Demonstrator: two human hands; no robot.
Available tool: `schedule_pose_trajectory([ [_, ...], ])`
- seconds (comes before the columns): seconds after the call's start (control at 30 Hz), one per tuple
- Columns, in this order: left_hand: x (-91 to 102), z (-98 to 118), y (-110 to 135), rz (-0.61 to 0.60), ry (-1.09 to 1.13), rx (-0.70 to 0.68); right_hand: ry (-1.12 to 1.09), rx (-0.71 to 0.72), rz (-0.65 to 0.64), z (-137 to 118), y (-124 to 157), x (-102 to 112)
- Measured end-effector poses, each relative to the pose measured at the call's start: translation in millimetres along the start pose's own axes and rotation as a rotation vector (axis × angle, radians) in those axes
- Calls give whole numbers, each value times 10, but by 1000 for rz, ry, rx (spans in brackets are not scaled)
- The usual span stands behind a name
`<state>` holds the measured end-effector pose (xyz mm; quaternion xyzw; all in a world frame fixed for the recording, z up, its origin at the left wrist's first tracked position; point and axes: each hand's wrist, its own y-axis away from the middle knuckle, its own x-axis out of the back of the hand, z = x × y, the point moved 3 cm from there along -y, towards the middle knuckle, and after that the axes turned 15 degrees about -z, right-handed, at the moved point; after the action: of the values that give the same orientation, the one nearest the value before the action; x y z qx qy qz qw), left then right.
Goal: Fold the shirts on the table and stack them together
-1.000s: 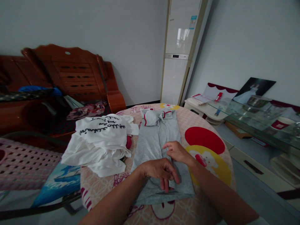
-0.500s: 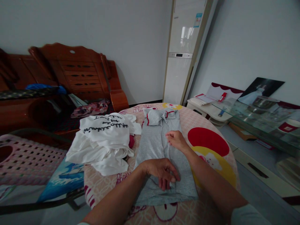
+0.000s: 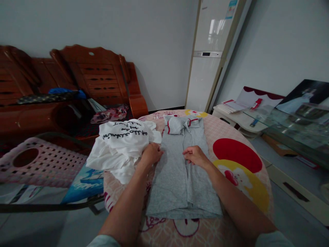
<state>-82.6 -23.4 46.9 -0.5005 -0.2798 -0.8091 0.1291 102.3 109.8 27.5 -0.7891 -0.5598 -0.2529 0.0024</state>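
A grey garment with red trim at its collar (image 3: 180,171) lies folded lengthwise on the round patterned table (image 3: 239,161). My left hand (image 3: 151,153) rests at the garment's left edge, fingers curled onto the cloth, close to a heap of white clothes (image 3: 120,145). My right hand (image 3: 194,155) presses on the centre fold of the grey garment, fingers bent and together. Whether either hand pinches the fabric is unclear.
A pink perforated plastic stool (image 3: 38,163) stands left of the table. Carved wooden benches (image 3: 84,79) line the back wall. A white standing air conditioner (image 3: 210,58) is in the corner. A glass-topped low cabinet (image 3: 288,120) with papers runs along the right.
My left hand moved from the garment's lower middle up to its left edge beside the white heap. My right hand slid a little farther up the fold. The camera turned slightly left.
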Motion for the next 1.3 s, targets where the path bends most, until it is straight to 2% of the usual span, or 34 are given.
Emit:
schedule_pose_trajectory([
  [0.13, -51, -26, -12, -85, -44, 21, 204, 192, -215, -194, 319, -194],
  [0.23, -53, 2, -8, -120, -63, 0, 358, 225, -287, -251, 587, -408],
  [0.3, -54, 18, -6, -116, -67, -6, 492, 248, -317, -254, 734, -563],
  [0.4, -78, 27, -7, -100, -63, -2, 721, 356, -338, -248, 893, -783],
  [0.6, -102, 43, 11, -84, -29, -20, 1038, 531, -330, -220, 1011, -1074],
  [0.77, -88, 39, 17, -102, -19, -62, 1084, 541, -304, -211, 1028, -1130],
  [0.9, -97, 23, 6, -90, -5, -33, 1079, 579, -324, -212, 1041, -1177],
  [1.07, -104, 22, 1, -84, -13, -20, 987, 490, -232, -183, 965, -1157],
  [1.17, -117, -2, -17, -109, 14, -16, 948, 491, -225, -208, 954, -1143],
  [1.3, -137, -34, -50, -110, 41, -40, 1079, 459, -231, -283, 954, -1235],
])
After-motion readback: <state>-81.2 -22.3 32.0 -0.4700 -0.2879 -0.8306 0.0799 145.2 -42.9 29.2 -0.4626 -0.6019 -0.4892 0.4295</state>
